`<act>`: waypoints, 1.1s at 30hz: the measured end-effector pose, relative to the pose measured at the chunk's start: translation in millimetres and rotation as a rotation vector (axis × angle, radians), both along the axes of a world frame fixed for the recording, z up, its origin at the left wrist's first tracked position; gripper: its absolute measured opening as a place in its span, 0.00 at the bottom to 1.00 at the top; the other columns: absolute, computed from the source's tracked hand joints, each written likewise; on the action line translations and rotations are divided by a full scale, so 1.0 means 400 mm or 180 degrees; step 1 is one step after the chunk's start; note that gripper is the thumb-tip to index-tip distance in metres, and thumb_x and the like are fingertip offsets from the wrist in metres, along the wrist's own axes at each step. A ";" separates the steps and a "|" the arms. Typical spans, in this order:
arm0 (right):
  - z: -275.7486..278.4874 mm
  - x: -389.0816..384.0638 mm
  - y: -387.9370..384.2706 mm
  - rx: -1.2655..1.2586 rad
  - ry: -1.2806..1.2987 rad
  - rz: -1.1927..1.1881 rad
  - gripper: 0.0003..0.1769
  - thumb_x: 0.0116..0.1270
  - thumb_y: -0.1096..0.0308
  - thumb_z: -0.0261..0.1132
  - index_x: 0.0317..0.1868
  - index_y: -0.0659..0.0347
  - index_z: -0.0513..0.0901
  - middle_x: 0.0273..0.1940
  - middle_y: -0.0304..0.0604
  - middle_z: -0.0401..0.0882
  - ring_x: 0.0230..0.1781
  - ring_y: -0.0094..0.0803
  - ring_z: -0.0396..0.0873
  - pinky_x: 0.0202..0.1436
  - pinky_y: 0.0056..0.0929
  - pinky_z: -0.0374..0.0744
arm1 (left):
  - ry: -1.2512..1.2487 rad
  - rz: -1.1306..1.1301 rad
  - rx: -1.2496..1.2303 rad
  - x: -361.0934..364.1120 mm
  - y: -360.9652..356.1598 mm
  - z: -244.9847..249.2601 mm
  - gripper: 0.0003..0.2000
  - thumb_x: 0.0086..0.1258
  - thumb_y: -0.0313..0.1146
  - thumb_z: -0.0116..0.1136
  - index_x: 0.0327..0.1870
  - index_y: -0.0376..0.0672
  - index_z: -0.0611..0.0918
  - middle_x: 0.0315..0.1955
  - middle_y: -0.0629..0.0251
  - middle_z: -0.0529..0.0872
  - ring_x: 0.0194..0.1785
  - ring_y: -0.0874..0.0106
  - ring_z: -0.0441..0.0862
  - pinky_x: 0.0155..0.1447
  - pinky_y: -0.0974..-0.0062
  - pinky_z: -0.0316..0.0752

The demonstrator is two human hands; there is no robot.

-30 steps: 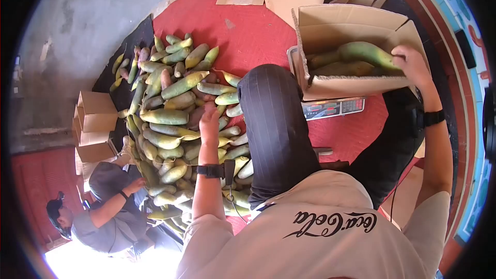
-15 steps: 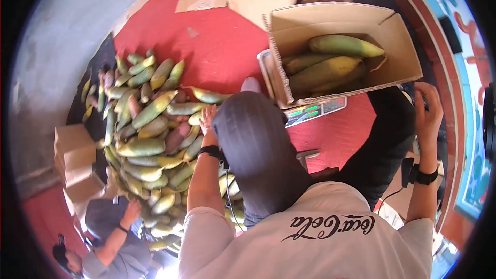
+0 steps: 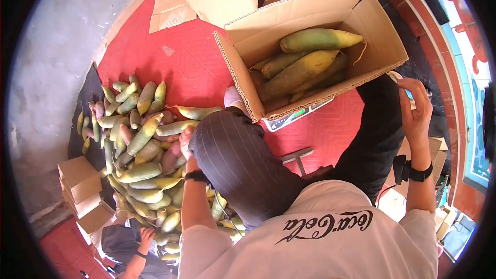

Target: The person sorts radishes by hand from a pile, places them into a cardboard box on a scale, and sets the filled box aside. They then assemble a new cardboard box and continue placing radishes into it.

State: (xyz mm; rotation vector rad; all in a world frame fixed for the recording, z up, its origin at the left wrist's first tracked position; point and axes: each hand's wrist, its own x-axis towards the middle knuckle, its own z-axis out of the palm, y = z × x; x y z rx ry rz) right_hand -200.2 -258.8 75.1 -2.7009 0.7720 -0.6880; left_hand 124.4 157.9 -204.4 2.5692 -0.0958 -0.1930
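My right hand [image 3: 416, 107] is raised beside the carton's near right corner. Its fingers are closed on a thin pale strip-like thing [image 3: 395, 76] with a touch of blue; I cannot make out its kind. My left hand [image 3: 187, 142] is at the outer side of my bent left knee, at the edge of a heap of green radishes [image 3: 139, 172]. Its fingers are mostly hidden. Several large green radishes [image 3: 299, 75] lie inside the open carton [image 3: 268, 15], the top one with a thin root tail. Under the carton, a scale [image 3: 289, 119] shows part of its lit display.
Flattened cardboard [image 3: 217, 0] lies at the back on the red floor [image 3: 191, 57]. Small cartons [image 3: 80, 175] stand at the left. Another person's hand [image 3: 146, 236] is at lower left, near the heap. A low metal bar [image 3: 297, 156] is between my legs.
The view has shifted, with the carton now further left. My right hand now shows a pale thing in its fingers. My left hand's fingers were spread and are now tucked by the knee.
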 end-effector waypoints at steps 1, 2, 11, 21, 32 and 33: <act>0.000 -0.001 0.004 0.0075 -0.0082 0.0023 0.05 0.62 0.80 0.61 0.39 0.66 0.78 0.40 0.47 0.79 0.43 0.39 0.80 0.49 0.28 0.75 | 0.0018 0.0095 -0.0058 0.012 0.041 0.040 0.26 0.64 0.42 0.62 0.57 0.34 0.72 0.55 0.48 0.75 0.57 0.60 0.74 0.61 0.64 0.70; -0.002 -0.001 0.007 0.0073 -0.0102 -0.0008 0.05 0.62 0.80 0.61 0.39 0.66 0.78 0.40 0.47 0.79 0.43 0.39 0.80 0.49 0.28 0.75 | 0.0043 0.0183 -0.0134 0.026 0.082 0.097 0.26 0.65 0.43 0.62 0.57 0.34 0.72 0.54 0.48 0.75 0.56 0.60 0.74 0.61 0.64 0.70; 0.055 0.053 0.093 0.0149 -0.0532 0.0740 0.10 0.59 0.79 0.63 0.42 0.63 0.79 0.41 0.47 0.80 0.42 0.43 0.79 0.48 0.32 0.76 | -0.0920 0.0200 -0.4130 -0.085 -0.036 0.644 0.21 0.70 0.42 0.56 0.55 0.34 0.73 0.55 0.51 0.77 0.60 0.59 0.75 0.65 0.59 0.70; 0.084 0.110 0.183 0.0865 -0.0093 0.1478 0.36 0.48 0.66 0.73 0.60 0.54 0.73 0.50 0.49 0.76 0.48 0.47 0.76 0.51 0.38 0.76 | 0.1696 -0.1521 -0.4869 -0.332 -0.405 0.720 0.17 0.69 0.27 0.57 0.57 0.40 0.71 0.56 0.51 0.76 0.60 0.62 0.75 0.62 0.62 0.72; 0.030 0.206 -0.017 -0.0259 0.0593 0.1070 0.28 0.49 0.71 0.70 0.54 0.60 0.76 0.46 0.49 0.77 0.50 0.48 0.75 0.52 0.40 0.74 | 0.0649 -0.2065 -0.2921 -0.236 -0.421 0.621 0.25 0.69 0.31 0.58 0.64 0.35 0.66 0.62 0.52 0.71 0.69 0.64 0.65 0.71 0.64 0.56; 0.006 0.226 -0.031 -0.0424 0.0798 0.1195 0.28 0.49 0.71 0.70 0.53 0.60 0.76 0.45 0.49 0.77 0.50 0.48 0.75 0.52 0.40 0.74 | 0.0647 -0.2048 -0.2922 -0.236 -0.422 0.618 0.25 0.69 0.31 0.58 0.64 0.35 0.66 0.62 0.52 0.71 0.69 0.64 0.65 0.71 0.64 0.56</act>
